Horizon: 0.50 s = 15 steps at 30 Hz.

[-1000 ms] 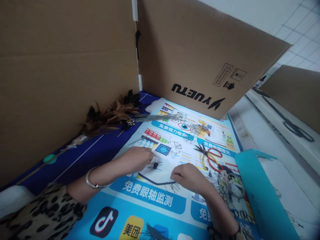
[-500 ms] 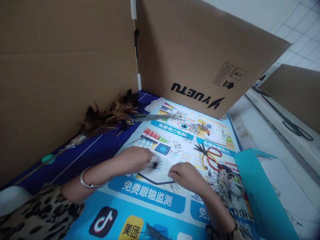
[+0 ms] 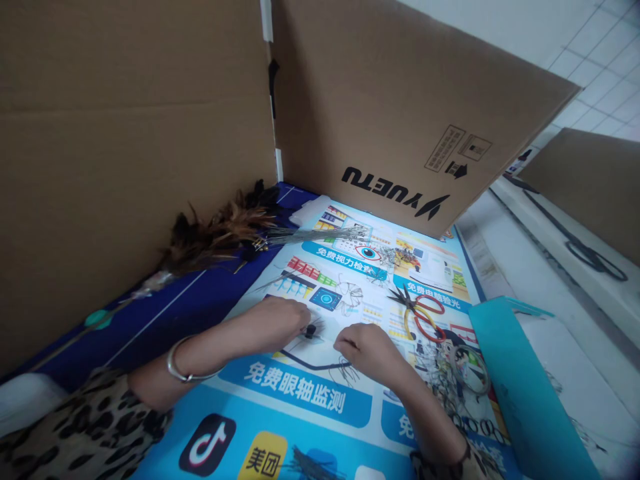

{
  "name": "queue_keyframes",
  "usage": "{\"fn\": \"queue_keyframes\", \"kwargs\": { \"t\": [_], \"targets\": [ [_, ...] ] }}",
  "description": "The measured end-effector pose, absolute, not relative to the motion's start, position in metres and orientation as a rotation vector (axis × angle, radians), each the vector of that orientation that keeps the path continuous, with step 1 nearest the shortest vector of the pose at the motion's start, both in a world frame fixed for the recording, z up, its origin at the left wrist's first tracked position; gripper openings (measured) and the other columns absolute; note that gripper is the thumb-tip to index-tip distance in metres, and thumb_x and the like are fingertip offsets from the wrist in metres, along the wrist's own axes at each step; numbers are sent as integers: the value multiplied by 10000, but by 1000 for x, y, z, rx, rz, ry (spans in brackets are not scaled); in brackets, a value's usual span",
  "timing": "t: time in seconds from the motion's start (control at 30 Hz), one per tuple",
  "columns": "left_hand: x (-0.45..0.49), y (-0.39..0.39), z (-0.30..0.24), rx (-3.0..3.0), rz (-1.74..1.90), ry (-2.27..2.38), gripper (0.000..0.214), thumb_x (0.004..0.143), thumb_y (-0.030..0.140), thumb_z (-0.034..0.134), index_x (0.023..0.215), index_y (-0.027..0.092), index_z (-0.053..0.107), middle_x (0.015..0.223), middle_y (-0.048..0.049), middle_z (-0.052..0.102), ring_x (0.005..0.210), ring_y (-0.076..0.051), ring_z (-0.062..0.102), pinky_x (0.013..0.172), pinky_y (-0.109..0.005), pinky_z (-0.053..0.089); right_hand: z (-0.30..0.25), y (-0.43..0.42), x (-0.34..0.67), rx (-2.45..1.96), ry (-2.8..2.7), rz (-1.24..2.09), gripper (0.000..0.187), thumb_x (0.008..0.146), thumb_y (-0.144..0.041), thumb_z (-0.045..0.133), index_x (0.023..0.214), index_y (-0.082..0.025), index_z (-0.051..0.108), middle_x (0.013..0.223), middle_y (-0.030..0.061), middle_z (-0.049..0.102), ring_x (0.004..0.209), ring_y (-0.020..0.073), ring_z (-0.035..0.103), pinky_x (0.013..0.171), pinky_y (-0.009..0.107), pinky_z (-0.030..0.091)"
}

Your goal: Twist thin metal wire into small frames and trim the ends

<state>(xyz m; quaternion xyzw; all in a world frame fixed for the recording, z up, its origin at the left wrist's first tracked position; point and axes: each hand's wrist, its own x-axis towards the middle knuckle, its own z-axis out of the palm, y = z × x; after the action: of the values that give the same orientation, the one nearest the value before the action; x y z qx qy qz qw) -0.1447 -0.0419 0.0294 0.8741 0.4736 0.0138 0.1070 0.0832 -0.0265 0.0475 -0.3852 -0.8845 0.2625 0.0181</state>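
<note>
My left hand [image 3: 278, 321] rests knuckles-up on a printed blue poster [image 3: 310, 393], its fingers curled and pinched at a small black bead with thin wire legs [image 3: 311, 330]. My right hand [image 3: 367, 348] lies a short way to the right, fingers closed over thin dark wires [image 3: 345, 367] that fan out beneath it. What the right fingers grip is too fine to name. A silver bangle [image 3: 183, 363] circles my left wrist.
Red-and-yellow-handled scissors [image 3: 423, 313] lie right of the hands. A feather duster [image 3: 215, 233] and a bundle of wire stems [image 3: 320, 233] lie at the back. Cardboard walls [image 3: 125, 133] stand behind. A teal folder [image 3: 525, 387] lies at the right, loose wire loops [image 3: 450, 380] beside it.
My right hand has crept slightly left toward the black bead. My left hand has shifted a little right, closing the gap between the two hands.
</note>
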Motion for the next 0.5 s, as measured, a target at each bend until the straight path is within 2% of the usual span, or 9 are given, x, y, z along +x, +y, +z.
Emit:
{"fn": "queue_keyframes", "kwargs": {
  "t": [0.3,0.5],
  "targets": [
    [-155,-43,32,2661,44,1399,222,754,67,446,886,193,574,786,-63,661,667,-225,602,561,-285,354,43,-27,81,-1176,-2736,771,190,861,-255,487,771,-205,646,787,5,669,731,129,589,635,205,368],
    [-142,-48,44,2716,108,1392,181,748,62,472,858,180,555,785,-65,640,724,-230,589,626,-305,387,37,-31,74,-1183,-2529,617,151,864,-213,489,882,-214,639,843,19,643,810,140,575,734,219,399]
  ]
}}
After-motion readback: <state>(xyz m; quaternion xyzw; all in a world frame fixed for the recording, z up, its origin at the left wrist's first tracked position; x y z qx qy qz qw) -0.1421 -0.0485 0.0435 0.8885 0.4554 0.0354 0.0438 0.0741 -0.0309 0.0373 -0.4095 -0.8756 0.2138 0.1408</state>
